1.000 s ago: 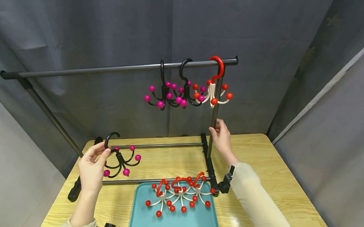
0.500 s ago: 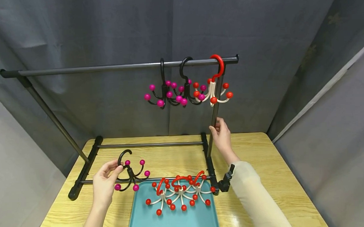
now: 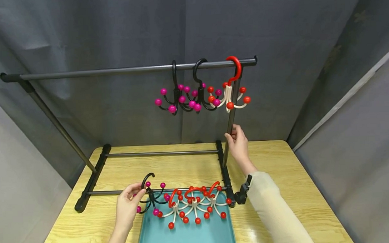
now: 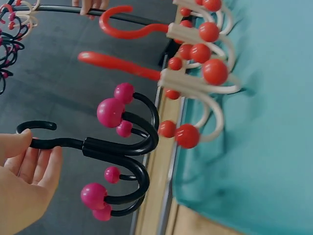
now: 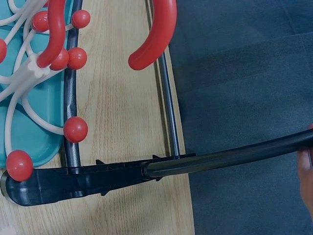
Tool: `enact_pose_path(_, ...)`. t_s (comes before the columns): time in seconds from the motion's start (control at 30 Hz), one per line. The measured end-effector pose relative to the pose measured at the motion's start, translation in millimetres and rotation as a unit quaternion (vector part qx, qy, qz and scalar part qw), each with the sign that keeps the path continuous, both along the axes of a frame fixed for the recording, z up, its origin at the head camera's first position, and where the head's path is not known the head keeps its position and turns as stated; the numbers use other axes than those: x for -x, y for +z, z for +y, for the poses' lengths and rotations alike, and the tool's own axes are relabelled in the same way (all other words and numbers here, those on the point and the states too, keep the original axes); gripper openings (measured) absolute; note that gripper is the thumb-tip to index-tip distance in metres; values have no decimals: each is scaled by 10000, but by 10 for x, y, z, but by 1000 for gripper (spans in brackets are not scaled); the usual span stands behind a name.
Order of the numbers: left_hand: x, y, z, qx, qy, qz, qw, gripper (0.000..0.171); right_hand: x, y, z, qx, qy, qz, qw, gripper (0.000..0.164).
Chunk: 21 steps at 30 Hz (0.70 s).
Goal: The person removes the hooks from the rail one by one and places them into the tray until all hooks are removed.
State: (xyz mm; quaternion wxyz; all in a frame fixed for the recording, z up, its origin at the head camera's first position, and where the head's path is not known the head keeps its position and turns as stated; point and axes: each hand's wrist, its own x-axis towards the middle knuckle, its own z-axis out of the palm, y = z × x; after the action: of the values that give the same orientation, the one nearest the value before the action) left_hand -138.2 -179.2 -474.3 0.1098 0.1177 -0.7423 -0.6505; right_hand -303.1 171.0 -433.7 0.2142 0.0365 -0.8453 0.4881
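My left hand (image 3: 128,206) pinches a black multi-arm hook hanger with magenta balls (image 4: 115,149) by its curved hook. It hovers at the left rear corner of the teal tray (image 3: 185,239), beside several white hangers with red hooks and red balls (image 3: 194,203) grouped at the tray's rear. My right hand (image 3: 239,145) grips the right upright post (image 3: 233,114) of the black rack; in the right wrist view only a sliver of that hand shows. From the top rail (image 3: 115,71) hang two black-and-magenta hangers (image 3: 200,94) and one red-and-white hanger (image 3: 228,93) at the right end.
The rack's black feet (image 3: 90,186) and lower bars (image 3: 160,153) stand on a wooden table (image 3: 281,211). A grey curtain (image 3: 117,110) rises behind the rack. The left part of the rail bears no hangers.
My left hand has carried the black hanger rightward and down, from beside the rack's left foot to the tray's corner. The right hand keeps its hold on the post.
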Motion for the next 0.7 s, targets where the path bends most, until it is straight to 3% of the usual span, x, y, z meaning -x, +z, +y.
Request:
enact_pose_path(0.4,-74,-206,119,134,-111,-146,9997,25,11,-6,11,82,19,108,9999,33)
enact_pose_path(0.7,-121,-365,201,108,-233,-575,9980,25,-9,-7,16,86,26,-13,10000,35)
